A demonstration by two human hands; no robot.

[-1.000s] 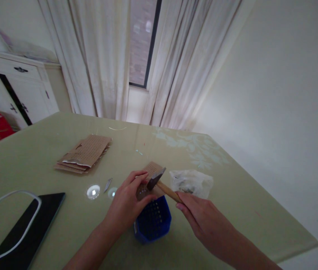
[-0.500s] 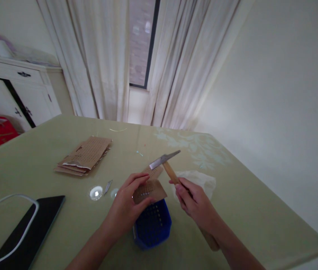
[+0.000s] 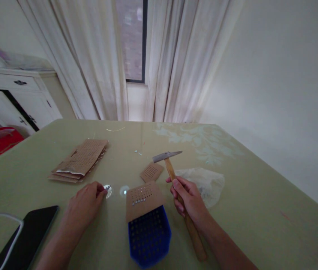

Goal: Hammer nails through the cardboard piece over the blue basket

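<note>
My right hand (image 3: 188, 195) is wrapped round the wooden handle of a hammer (image 3: 173, 170), its metal head raised above the table. My left hand (image 3: 90, 198) is low over the table to the left, with thumb and fingertips pinched on thin metal nails (image 3: 107, 188); how many is hidden. Between the hands, a brown perforated cardboard piece (image 3: 147, 208) leans over the far end of a blue plastic basket (image 3: 149, 240). A row of several small shiny spots shows in its holes. A smaller perforated cardboard piece (image 3: 152, 172) lies just beyond.
A stack of perforated cardboard sheets (image 3: 83, 157) lies at the left. A crumpled clear plastic bag (image 3: 212, 183) is behind my right hand. A black flat device (image 3: 32, 228) with a white cable (image 3: 12, 238) lies front left. Small scraps (image 3: 138, 152) lie farther back.
My left hand has let go of the cardboard and moved left to the nails on the table. The cardboard now rests on the basket. My right hand still grips the hammer.
</note>
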